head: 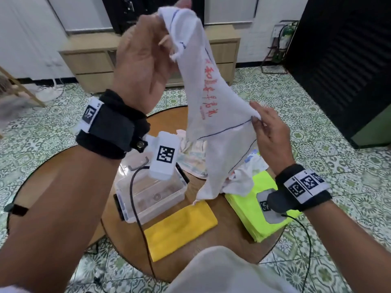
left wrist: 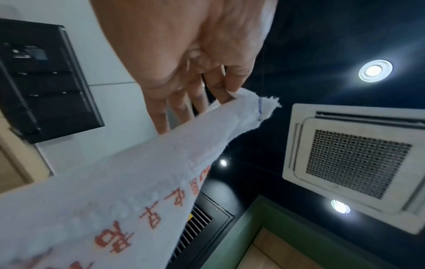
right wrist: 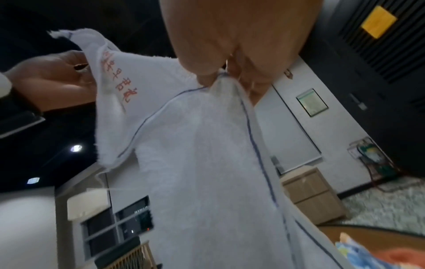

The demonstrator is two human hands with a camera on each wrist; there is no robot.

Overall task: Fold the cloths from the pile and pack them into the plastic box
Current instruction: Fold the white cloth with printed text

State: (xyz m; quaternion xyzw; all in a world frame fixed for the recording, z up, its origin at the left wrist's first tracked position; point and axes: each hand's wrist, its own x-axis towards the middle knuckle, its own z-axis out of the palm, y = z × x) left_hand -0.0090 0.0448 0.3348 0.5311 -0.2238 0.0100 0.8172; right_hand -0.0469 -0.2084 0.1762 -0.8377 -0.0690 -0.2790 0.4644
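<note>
A white cloth (head: 213, 127) with red lettering and a thin blue border line hangs in the air above the round table. My left hand (head: 146, 58) is raised high and pinches the cloth's top corner (left wrist: 250, 107). Lower and to the right, my right hand (head: 266, 132) pinches another edge of the same cloth (right wrist: 220, 81). The clear plastic box (head: 152, 193) stands open on the table below my left wrist. A folded yellow cloth (head: 179, 227) lies in front of the box. The pile of cloths (head: 194, 153) lies behind the hanging cloth.
A neon yellow-green cloth (head: 254, 212) lies on the table's right side, under my right wrist. The wooden table (head: 165, 121) stands on a patterned tile floor. A low wooden cabinet (head: 93, 64) stands against the far wall. Cables run from both wrist cameras.
</note>
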